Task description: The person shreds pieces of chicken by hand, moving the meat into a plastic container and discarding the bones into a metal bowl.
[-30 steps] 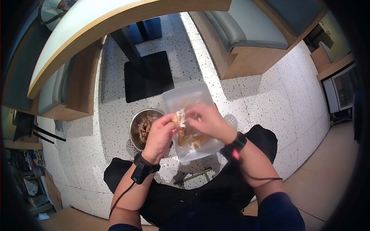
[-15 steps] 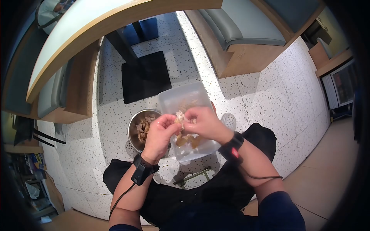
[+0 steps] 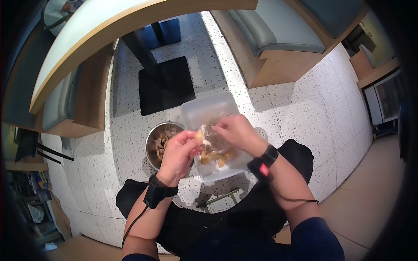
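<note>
My left hand pinches a piece of cooked chicken, pale shredded flesh with some yellowish skin, over a translucent plastic tub. Just right of that piece is my right hand, its fingertips pressed together; whatever lies between them is too small to make out. More yellowish chicken pieces lie in the near half of the tub, and pale shreds show in its far half, partly hidden by my hands. To the left stands a round metal bowl with brownish meat or bone scraps in it.
A speckled tile floor surrounds the tub. Beyond it is a black table base under a curved tabletop. Padded benches stand on both sides. A green metal frame sits between my knees.
My hands have drawn apart, the right moving up and to the right. The chicken piece stays in my left fingers and now shows more clearly.
</note>
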A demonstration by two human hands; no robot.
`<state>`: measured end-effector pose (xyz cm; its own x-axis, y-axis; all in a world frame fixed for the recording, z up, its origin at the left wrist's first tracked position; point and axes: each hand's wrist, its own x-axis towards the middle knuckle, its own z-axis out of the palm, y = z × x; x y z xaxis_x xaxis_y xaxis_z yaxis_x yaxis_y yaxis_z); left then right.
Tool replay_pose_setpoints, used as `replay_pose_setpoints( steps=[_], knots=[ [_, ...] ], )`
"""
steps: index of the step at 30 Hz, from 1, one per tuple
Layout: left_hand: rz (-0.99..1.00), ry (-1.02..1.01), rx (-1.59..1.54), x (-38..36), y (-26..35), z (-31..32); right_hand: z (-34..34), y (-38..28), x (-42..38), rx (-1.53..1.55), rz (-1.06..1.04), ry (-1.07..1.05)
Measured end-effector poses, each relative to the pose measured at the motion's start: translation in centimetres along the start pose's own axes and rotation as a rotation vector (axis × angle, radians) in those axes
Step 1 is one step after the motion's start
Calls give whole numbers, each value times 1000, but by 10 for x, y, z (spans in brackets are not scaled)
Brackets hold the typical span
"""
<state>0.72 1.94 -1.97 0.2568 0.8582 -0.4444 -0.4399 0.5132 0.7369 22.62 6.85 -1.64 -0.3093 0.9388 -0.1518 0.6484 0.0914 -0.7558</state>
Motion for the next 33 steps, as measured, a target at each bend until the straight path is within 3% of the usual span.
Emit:
replay_pose_setpoints(
  steps=[6,12,22,27,33],
  knots=[
    [29,19,21,6,-4,2,10,-16,-8,290,-169,36],
    [72,5,126,6,-6,7,12,-17,-12,346,-128,10],
    [66,-21,138,6,-13,10,12,-14,-12,251,-181,25],
    [-20,-34,74,2,-10,12,13,-7,-6,19,-361,147],
    [-66,-87,-65,-6,1,2,-4,11,5,-89,-106,180]
  ],
)
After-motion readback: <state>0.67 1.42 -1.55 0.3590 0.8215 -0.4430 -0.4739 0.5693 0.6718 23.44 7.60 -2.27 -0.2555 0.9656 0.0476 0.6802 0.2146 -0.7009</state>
